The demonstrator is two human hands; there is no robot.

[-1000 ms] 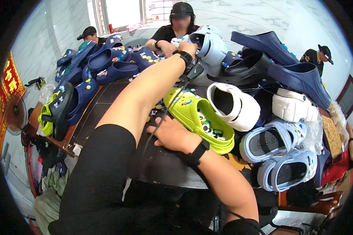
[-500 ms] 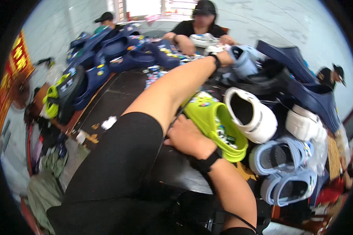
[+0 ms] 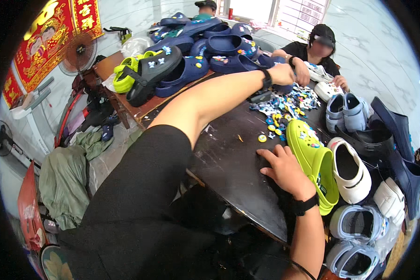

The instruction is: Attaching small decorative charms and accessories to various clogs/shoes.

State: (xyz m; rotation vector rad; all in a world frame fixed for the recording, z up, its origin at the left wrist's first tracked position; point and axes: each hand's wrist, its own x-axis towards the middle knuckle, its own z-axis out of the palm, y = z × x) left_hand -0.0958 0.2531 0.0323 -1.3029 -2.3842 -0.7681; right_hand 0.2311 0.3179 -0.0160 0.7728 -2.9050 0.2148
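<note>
My left hand [image 3: 282, 74] stretches across the table to the far side, above a dark navy clog [image 3: 283, 88] and close to a co-worker's forearm; its fingertips are hidden, so a grip cannot be made out. My right hand [image 3: 287, 170] rests on the dark tabletop [image 3: 233, 154] with its fingers spread and nothing in them. Just to its right lies a lime green clog [image 3: 308, 158] with small charms on its toe and more inside its heel. Beyond the hand, a heap of colourful shoe charms [image 3: 284, 107] covers part of the table.
Navy clogs [image 3: 224, 44] are piled at the far left, with a dark grey clog [image 3: 158, 72] in front. White [image 3: 354, 182] and light blue clogs [image 3: 359, 224] line the right side. A co-worker [image 3: 317, 51] sits opposite, handling a white clog [image 3: 326, 90]. A fan [image 3: 78, 53] stands left.
The view has swung leftward. My left hand has moved left, away from the light blue clogs toward the navy ones. My right hand stays beside the lime green clog, its fingers now spread.
</note>
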